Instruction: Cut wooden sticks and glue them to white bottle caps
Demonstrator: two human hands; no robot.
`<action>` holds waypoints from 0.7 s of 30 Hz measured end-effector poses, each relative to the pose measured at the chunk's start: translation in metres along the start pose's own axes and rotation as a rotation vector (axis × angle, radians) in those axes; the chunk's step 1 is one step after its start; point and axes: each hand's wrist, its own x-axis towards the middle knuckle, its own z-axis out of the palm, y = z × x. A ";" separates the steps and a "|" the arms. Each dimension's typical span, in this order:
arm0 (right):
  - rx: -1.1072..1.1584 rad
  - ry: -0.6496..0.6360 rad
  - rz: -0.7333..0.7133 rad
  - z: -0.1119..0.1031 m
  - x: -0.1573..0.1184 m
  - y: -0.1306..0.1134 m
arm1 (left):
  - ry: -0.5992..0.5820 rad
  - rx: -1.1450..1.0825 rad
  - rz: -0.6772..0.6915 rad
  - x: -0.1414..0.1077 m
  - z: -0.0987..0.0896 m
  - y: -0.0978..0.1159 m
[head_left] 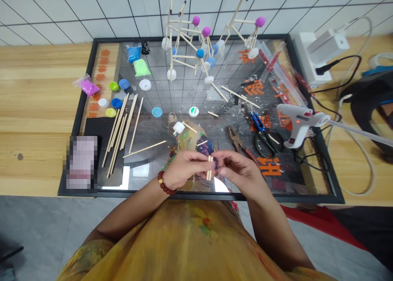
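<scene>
Two short wooden sticks (209, 174) stand side by side between my hands, near the front edge of the glass-topped board. My left hand (187, 166), with a red bead bracelet on its wrist, pinches them between thumb and fingers. My right hand (239, 170) is curled at their right side, its index fingertip at their upper end. Just beyond my hands lies a short stick piece (202, 143). A white cap (178, 128) with sticks attached rests a little farther off, beside a loop of thin string.
Stick models (184, 55) with caps and clay balls stand at the back. Long sticks (129, 121), caps and a phone (81, 162) lie left. Pliers (236, 139), scissors (268, 141) and a white glue gun (301, 123) with cables are right.
</scene>
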 end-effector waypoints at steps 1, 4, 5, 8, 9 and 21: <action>-0.009 0.016 -0.013 0.000 0.001 -0.001 | -0.011 0.019 0.000 0.000 0.000 -0.001; -0.020 0.012 0.001 0.002 0.007 -0.005 | -0.016 0.064 0.019 -0.001 -0.001 -0.002; -0.009 -0.011 0.022 0.002 0.009 -0.008 | -0.008 0.080 0.037 -0.001 -0.002 -0.002; -0.019 -0.100 0.085 -0.001 0.018 -0.018 | 0.024 0.180 0.116 -0.002 -0.003 -0.002; -0.050 -0.128 0.095 -0.002 0.021 -0.023 | 0.039 0.228 0.150 -0.003 -0.003 -0.002; -0.400 0.195 0.119 -0.038 0.099 -0.034 | 0.410 0.602 0.651 -0.011 -0.030 0.049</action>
